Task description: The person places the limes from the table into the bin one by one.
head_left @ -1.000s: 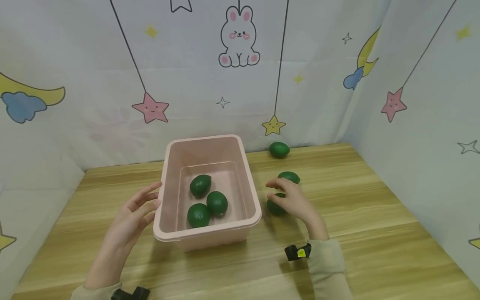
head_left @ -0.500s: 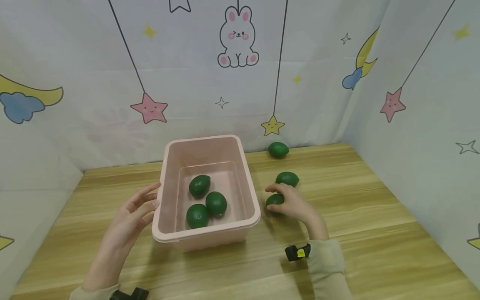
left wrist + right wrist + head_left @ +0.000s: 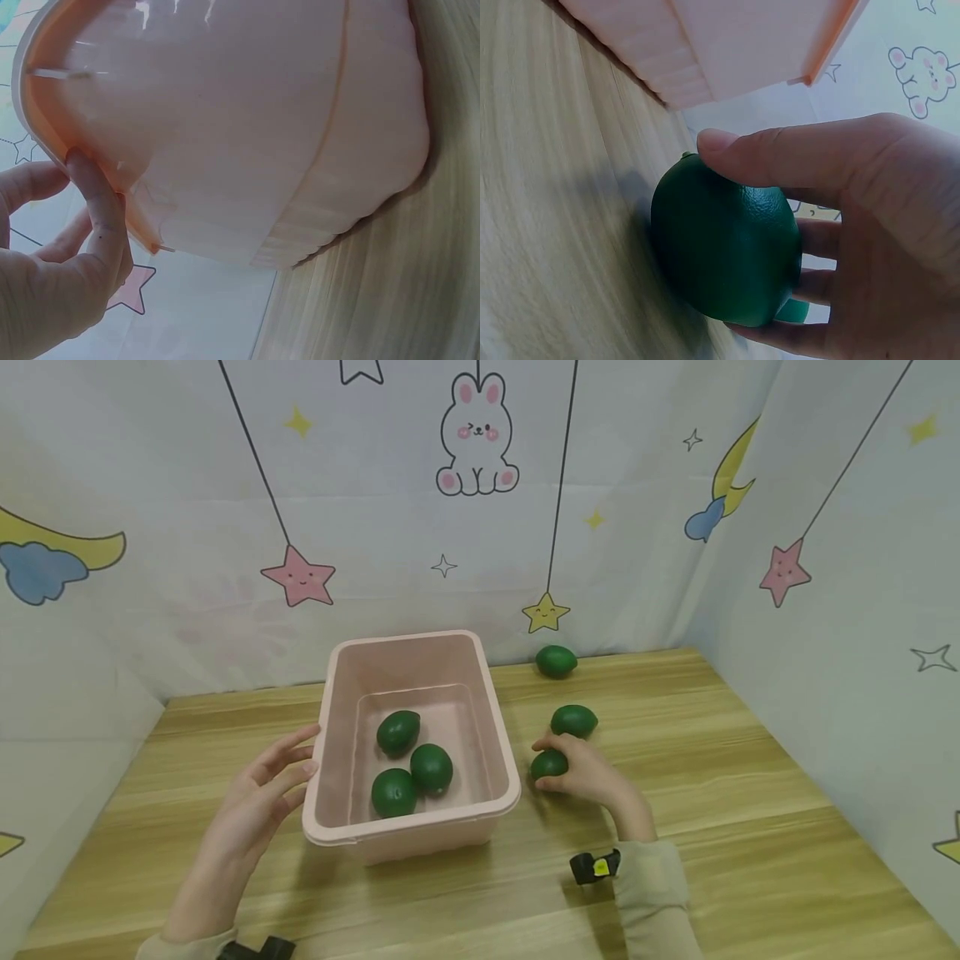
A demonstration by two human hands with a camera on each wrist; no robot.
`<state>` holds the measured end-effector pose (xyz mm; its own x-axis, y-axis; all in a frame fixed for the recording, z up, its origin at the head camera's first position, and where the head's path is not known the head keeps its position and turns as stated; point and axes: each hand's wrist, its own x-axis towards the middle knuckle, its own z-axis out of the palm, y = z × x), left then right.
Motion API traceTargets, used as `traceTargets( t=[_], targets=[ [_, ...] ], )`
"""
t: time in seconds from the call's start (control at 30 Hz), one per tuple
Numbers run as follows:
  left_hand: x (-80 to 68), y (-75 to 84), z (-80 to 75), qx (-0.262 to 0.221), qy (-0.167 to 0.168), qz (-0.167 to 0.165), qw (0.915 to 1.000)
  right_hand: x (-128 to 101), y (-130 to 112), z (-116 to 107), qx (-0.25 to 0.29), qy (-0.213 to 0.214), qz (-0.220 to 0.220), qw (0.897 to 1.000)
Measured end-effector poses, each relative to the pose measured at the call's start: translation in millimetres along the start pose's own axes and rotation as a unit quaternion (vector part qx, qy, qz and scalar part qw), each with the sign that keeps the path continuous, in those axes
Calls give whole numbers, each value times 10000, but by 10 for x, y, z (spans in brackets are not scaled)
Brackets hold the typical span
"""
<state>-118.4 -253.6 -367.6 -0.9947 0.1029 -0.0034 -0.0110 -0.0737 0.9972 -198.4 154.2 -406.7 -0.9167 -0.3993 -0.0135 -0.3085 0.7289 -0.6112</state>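
- Fingers [image 3: 780, 161] and thumb of the right hand [image 3: 592, 777] curl round a green lime [image 3: 549, 765], which sits on the table just right of the pink tub [image 3: 420, 827]; the wrist view shows it lying against the wood.
- Straight, relaxed fingers of the left hand [image 3: 258, 806] rest against the tub's left rim; one fingertip touches the lip in the wrist view.
- Wooden table [image 3: 750, 827] with pale grain carries everything; white curtains [image 3: 645, 527] printed with a rabbit, stars, moons and clouds close in the back and both sides.
- Compared with a second ago, the right hand has dropped from hovering over the lime to closing round it; the left hand and the tub have stayed put.
- Count: six limes in all, three inside the tub [image 3: 411, 758], one in the right hand, one just behind it [image 3: 573, 721], one by the back curtain [image 3: 557, 661]. One tub. Two hands.
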Motion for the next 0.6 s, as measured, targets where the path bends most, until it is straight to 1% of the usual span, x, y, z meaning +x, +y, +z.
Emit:
traceTargets(
  t=[0.2, 0.6],
  targets=[
    [7, -1, 2, 11, 8, 21, 10000, -6, 4, -5, 85, -54, 53, 9999],
    [12, -21, 1, 12, 22, 39, 10000, -1, 28, 13, -43, -150, 72, 9999]
  ],
)
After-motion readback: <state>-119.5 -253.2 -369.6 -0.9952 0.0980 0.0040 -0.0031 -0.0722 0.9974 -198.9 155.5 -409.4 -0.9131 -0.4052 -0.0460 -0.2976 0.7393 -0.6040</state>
